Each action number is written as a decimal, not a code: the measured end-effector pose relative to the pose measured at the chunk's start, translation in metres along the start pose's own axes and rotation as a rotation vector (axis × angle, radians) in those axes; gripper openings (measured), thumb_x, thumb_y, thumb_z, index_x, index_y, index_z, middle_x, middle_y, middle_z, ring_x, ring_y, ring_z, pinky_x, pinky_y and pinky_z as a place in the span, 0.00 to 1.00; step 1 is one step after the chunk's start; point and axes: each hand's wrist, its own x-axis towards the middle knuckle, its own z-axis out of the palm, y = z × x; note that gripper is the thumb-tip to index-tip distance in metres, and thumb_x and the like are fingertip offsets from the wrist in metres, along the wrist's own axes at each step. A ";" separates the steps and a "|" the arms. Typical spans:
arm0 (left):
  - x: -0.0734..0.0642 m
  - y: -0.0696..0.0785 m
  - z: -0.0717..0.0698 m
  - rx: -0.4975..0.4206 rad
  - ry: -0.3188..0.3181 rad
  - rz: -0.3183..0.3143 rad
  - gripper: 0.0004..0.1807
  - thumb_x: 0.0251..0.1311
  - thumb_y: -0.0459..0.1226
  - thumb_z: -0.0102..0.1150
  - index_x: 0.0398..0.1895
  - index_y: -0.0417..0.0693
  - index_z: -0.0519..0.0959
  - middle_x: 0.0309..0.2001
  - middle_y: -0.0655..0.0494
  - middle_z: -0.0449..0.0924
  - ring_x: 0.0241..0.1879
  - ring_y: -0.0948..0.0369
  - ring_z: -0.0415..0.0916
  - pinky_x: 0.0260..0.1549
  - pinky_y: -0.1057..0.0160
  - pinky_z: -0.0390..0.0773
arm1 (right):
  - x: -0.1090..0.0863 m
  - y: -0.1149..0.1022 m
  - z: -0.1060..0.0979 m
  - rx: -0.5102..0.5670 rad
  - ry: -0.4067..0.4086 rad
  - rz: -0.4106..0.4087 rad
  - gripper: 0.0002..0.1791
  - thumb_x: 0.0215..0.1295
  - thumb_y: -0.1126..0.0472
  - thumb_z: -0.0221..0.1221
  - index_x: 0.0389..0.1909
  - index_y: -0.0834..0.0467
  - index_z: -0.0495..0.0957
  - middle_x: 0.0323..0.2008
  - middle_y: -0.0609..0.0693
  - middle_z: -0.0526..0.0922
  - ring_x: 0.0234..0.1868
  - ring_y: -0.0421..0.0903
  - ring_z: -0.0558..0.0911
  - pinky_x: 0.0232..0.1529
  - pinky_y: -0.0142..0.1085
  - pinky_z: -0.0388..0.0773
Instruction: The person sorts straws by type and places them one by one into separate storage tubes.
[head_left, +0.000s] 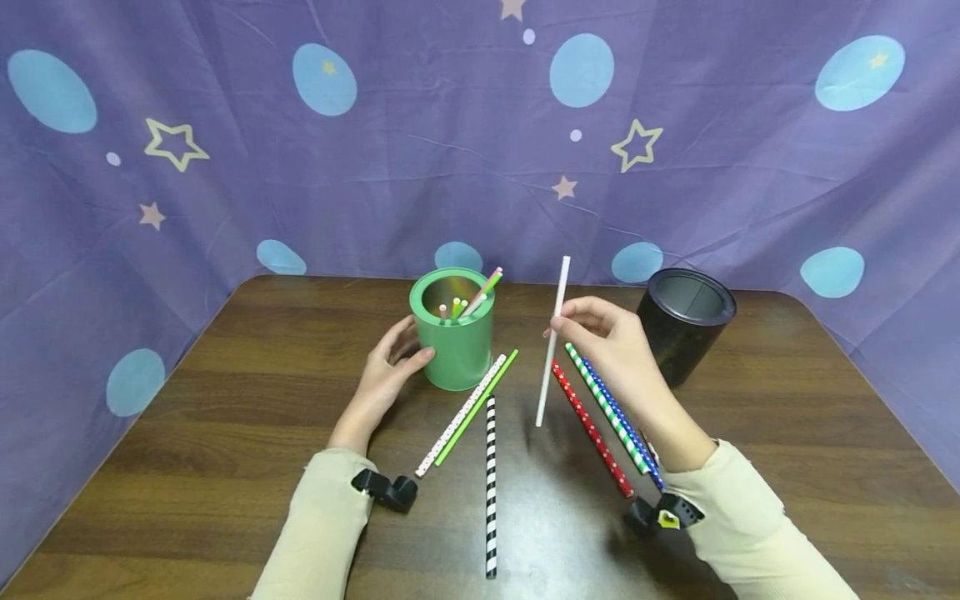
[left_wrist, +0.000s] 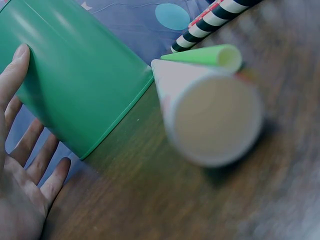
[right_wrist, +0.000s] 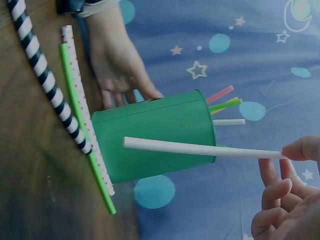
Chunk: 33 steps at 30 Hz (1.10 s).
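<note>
My right hand [head_left: 603, 333] pinches a plain white paper straw [head_left: 552, 342] near its upper part, thumb against fingertips. The straw stands nearly upright, tilted slightly, with its lower end free above the table. My left hand [head_left: 386, 375] holds the left side of a green can [head_left: 455, 358], thumb on the near side and fingers behind. Several straws [head_left: 491, 282], pink, green and white among them, poke out of the can's open top. In the right wrist view the white straw [right_wrist: 175, 146] passes in front of the can [right_wrist: 150, 122], its far end clear of the rim.
Between the hands lie a pink-dotted white straw [head_left: 459, 417], a green straw [head_left: 476, 408] and a black-striped straw [head_left: 491, 500]. Under the right forearm are red [head_left: 592, 429], green-striped [head_left: 607, 408] and blue straws [head_left: 622, 423]. A black can [head_left: 675, 333] stands at right on the wooden table [head_left: 202, 500].
</note>
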 end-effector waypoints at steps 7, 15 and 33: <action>0.000 0.001 0.000 -0.005 0.000 0.000 0.36 0.64 0.30 0.61 0.75 0.43 0.59 0.70 0.41 0.64 0.67 0.48 0.63 0.66 0.50 0.63 | 0.005 -0.011 0.002 0.087 0.097 -0.089 0.10 0.66 0.59 0.64 0.42 0.62 0.81 0.31 0.44 0.87 0.37 0.43 0.83 0.37 0.31 0.76; 0.000 0.000 0.000 -0.004 0.000 -0.016 0.36 0.64 0.31 0.61 0.75 0.44 0.59 0.70 0.42 0.63 0.68 0.50 0.62 0.66 0.51 0.63 | 0.010 -0.023 0.009 0.274 0.244 -0.259 0.05 0.65 0.66 0.64 0.39 0.62 0.82 0.32 0.48 0.89 0.33 0.41 0.83 0.27 0.28 0.69; -0.001 0.002 0.000 -0.008 -0.002 0.001 0.36 0.64 0.30 0.61 0.74 0.43 0.60 0.70 0.41 0.64 0.67 0.49 0.63 0.65 0.51 0.64 | 0.023 -0.021 0.026 0.396 0.372 -0.479 0.04 0.64 0.70 0.64 0.37 0.59 0.81 0.34 0.52 0.89 0.35 0.45 0.86 0.34 0.29 0.74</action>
